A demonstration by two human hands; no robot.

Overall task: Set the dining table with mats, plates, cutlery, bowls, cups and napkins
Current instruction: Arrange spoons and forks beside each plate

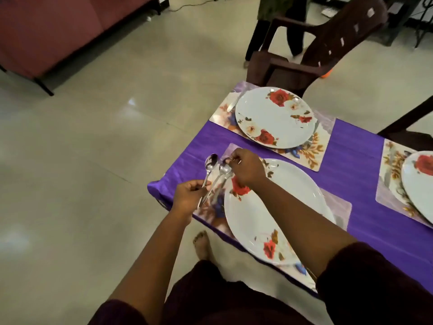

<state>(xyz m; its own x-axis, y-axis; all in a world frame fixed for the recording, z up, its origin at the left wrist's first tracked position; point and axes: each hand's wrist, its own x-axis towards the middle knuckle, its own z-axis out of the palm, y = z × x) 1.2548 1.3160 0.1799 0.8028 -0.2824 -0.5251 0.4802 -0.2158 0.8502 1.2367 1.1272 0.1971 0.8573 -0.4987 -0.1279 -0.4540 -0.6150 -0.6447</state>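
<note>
While gripping a bunch of spoons (212,177) by the handles, left hand (187,198) sits closed at the near-left corner of the table (358,146), just off the edge of the near mat (210,214). Right hand (246,167) reaches across the near plate (262,214), fingers pinched shut on the bowl end of one spoon in the bunch; cannot tell exactly which spoon. Two spoon bowls visible clearly, one at far left pointing up and away, one beside the right fingertips; a third partly hidden under the right hand. Handles cross over the left strip of the near mat, above it, not resting flat as far as visible. Near plate white with red roses, centred on the floral mat, right forearm over its upper part. Far plate (276,118) same pattern, on its own far mat (314,156) at the table's far-left corner, with a knife (233,105) lying on the mat just left of the plate rim. Third plate (419,184) cut by the right frame edge, on a third mat (389,181). Purple cloth covers the table between mats. Dark plastic chair (311,55) stands behind the far setting, touching or nearly touching the table end. Bare foot (202,245) on tiled floor (93,148) below the table edge. Another person's legs (255,41) behind the chair. Red sofa (58,26) at upper left.
</note>
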